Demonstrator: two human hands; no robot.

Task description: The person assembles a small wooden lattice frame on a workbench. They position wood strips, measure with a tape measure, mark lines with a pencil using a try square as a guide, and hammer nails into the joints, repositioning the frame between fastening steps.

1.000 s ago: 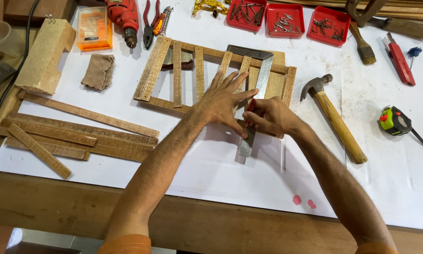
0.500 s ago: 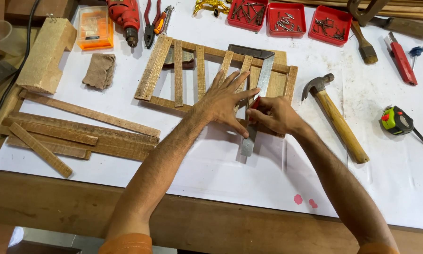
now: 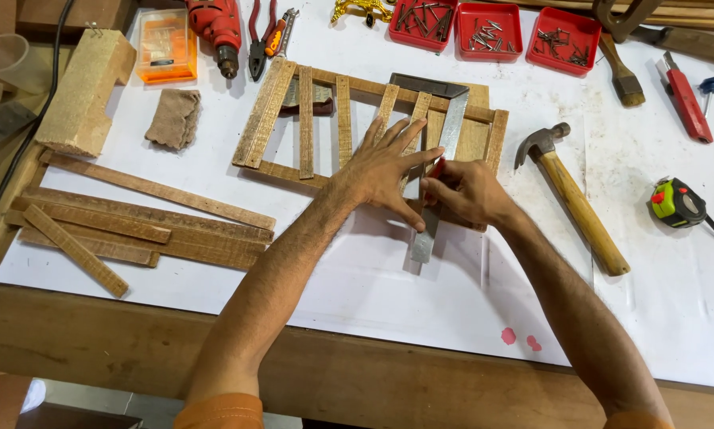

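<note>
A small wooden slatted frame (image 3: 305, 119) lies on the white paper on the bench. A metal try square (image 3: 450, 127) rests across its right side, blade running down toward me. My left hand (image 3: 382, 171) lies flat with fingers spread on the slats and the blade, pressing them down. My right hand (image 3: 464, 191) sits just right of the blade, pinching a red pencil (image 3: 436, 168) whose tip touches the wood beside the blade's edge.
A hammer (image 3: 575, 199) lies right of the frame, a tape measure (image 3: 676, 202) farther right. Loose wooden strips (image 3: 134, 226) lie at the left beside a wood block (image 3: 83, 91). Red trays of nails (image 3: 488, 30), a red drill (image 3: 218, 28), pliers (image 3: 260, 36) and a brush (image 3: 623, 75) line the back.
My right hand with the pencil has shifted slightly along the blade of the square. My left hand stays pressed on the slats and the blade.
</note>
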